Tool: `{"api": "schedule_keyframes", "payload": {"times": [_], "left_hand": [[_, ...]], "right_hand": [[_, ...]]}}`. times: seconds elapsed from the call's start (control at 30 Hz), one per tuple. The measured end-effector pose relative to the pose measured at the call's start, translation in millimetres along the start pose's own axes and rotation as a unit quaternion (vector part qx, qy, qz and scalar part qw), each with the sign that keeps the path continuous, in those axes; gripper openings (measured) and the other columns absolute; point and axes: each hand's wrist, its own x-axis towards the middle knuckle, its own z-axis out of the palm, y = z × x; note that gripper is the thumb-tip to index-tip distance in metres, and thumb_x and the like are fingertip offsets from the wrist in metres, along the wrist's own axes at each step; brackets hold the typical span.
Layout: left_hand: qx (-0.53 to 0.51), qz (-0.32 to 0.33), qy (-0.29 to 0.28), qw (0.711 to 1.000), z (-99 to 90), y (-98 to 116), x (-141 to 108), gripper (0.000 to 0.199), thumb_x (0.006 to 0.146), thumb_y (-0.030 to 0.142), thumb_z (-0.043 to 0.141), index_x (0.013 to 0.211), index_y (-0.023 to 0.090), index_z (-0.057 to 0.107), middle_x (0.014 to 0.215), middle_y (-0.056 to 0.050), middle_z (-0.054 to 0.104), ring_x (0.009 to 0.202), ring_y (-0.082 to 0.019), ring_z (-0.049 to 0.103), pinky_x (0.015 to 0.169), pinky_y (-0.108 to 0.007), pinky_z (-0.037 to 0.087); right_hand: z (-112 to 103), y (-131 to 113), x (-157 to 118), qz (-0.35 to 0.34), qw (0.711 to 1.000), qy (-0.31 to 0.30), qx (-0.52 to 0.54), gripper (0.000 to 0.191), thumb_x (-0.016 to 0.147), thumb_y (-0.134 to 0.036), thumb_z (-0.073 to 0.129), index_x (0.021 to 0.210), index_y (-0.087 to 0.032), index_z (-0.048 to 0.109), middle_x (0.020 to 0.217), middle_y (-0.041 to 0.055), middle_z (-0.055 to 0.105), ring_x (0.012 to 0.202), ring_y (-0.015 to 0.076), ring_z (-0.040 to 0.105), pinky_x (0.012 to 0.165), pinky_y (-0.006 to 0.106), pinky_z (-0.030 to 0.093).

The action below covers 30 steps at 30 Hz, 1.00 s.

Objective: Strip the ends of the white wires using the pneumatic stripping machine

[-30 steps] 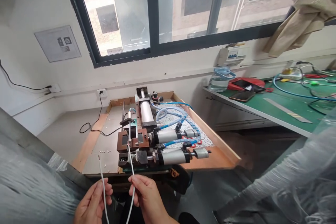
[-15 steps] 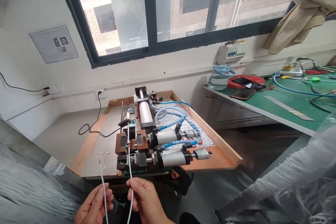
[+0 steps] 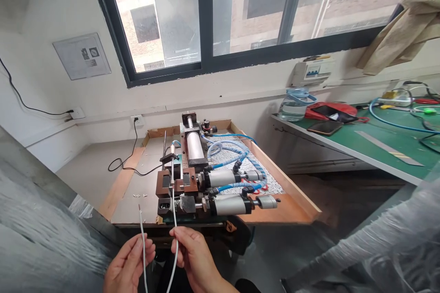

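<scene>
My left hand (image 3: pixel 129 263) pinches a white cable (image 3: pixel 142 236) whose stripped, coppery tip points up, left of the machine. To its right, my right hand (image 3: pixel 197 256) grips a second white cable (image 3: pixel 174 214) between thumb and fingers. That cable runs up between the front blocks of a pneumatic wire-stripping machine (image 3: pixel 177 183), and its far end is hidden there. Two silver air cylinders (image 3: pixel 230 203) lie across the machine's right side, and a third cylinder (image 3: pixel 195 146) stands behind. Both hands are below the bench's front edge, apart from the machine.
Blue air hoses (image 3: pixel 223 164) loop over a pile of white cut insulation scraps (image 3: pixel 268 182) inside a wooden rim (image 3: pixel 292 190). Small scraps (image 3: pixel 139 195) lie left of the machine. A green table (image 3: pixel 357 151) at right bears phones and cables. Plastic-wrapped posts flank both sides.
The view has shifted slightly, so the scene sits farther right. Both hands have moved slightly up towards the machine, still holding their cables.
</scene>
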Motion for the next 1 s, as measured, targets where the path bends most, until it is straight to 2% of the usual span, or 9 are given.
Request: {"api": "schedule_keyframes", "payload": {"times": [0.2, 0.37, 0.47, 0.6, 0.8, 0.93, 1.0], "left_hand": [[-0.001, 0.010, -0.010, 1.000, -0.8, 0.6, -4.5, 0.030, 0.056, 0.030, 0.072, 0.079, 0.011, 0.067, 0.073, -0.010, 0.069, 0.073, -0.023, 0.063, 0.072, -0.035, 0.050], [0.004, -0.016, 0.006, 1.000, 0.2, 5.5, -9.9, 0.036, 0.051, 0.030, 0.075, 0.079, 0.010, 0.066, 0.076, -0.011, 0.069, 0.077, -0.023, 0.063, 0.076, -0.034, 0.048], [0.010, -0.018, -0.009, 1.000, 0.9, 7.9, -14.2, 0.036, 0.053, 0.032, 0.073, 0.081, 0.011, 0.065, 0.078, -0.011, 0.069, 0.079, -0.024, 0.062, 0.079, -0.035, 0.046], [0.041, -0.005, -0.025, 0.999, -0.3, 8.5, -19.4, 0.034, 0.057, 0.035, 0.070, 0.081, 0.012, 0.066, 0.081, -0.010, 0.069, 0.084, -0.024, 0.061, 0.082, -0.037, 0.043], [0.098, 0.072, -0.015, 0.992, -6.1, 4.5, -25.4, 0.030, 0.064, 0.034, 0.064, 0.088, 0.017, 0.066, 0.097, -0.008, 0.066, 0.098, -0.024, 0.054, 0.087, -0.036, 0.038], [0.115, 0.084, -0.059, 0.988, -5.5, 3.9, -34.4, 0.028, 0.067, 0.033, 0.061, 0.089, 0.018, 0.067, 0.093, -0.009, 0.067, 0.090, -0.022, 0.057, 0.080, -0.033, 0.042], [0.119, 0.085, -0.060, 0.987, -5.9, 3.7, -38.6, 0.027, 0.067, 0.031, 0.062, 0.089, 0.017, 0.067, 0.086, -0.008, 0.068, 0.083, -0.021, 0.059, 0.076, -0.032, 0.044]], "right_hand": [[0.9, -2.1, -0.2, -0.001, 1.000, -0.010, -0.011, 0.027, 0.065, -0.034, 0.062, 0.068, -0.007, 0.062, 0.043, -0.0011, 0.052, 0.029, 0.0022, 0.032, 0.033, 0.017, 0.017], [0.9, -2.0, 0.5, 0.007, 1.000, 0.004, -0.022, 0.026, 0.064, -0.033, 0.063, 0.067, -0.008, 0.062, 0.043, -0.0008, 0.052, 0.030, 0.0025, 0.033, 0.033, 0.017, 0.019], [-1.0, -0.8, 0.8, 0.008, 1.000, 0.002, -0.024, 0.027, 0.064, -0.034, 0.064, 0.069, -0.008, 0.062, 0.044, -0.0011, 0.051, 0.032, 0.0028, 0.032, 0.034, 0.017, 0.019], [-7.0, 2.6, -4.5, -0.004, 0.999, -0.038, -0.032, 0.027, 0.068, -0.036, 0.062, 0.073, -0.009, 0.062, 0.047, -0.0022, 0.050, 0.035, 0.0023, 0.030, 0.036, 0.017, 0.020], [-18.0, 18.4, -29.8, 0.028, 0.985, -0.120, -0.124, 0.032, 0.071, -0.042, 0.058, 0.072, -0.010, 0.062, 0.046, -0.0017, 0.050, 0.035, 0.0027, 0.031, 0.038, 0.018, 0.017], [-19.7, 31.7, -47.7, 0.059, 0.967, -0.167, -0.183, 0.035, 0.069, -0.045, 0.059, 0.071, -0.010, 0.063, 0.046, -0.0003, 0.052, 0.037, 0.0038, 0.034, 0.039, 0.018, 0.021], [-19.5, 36.7, -54.7, 0.065, 0.960, -0.181, -0.205, 0.037, 0.069, -0.047, 0.058, 0.070, -0.010, 0.063, 0.047, 0.0000, 0.052, 0.037, 0.0044, 0.035, 0.040, 0.018, 0.023]]}}
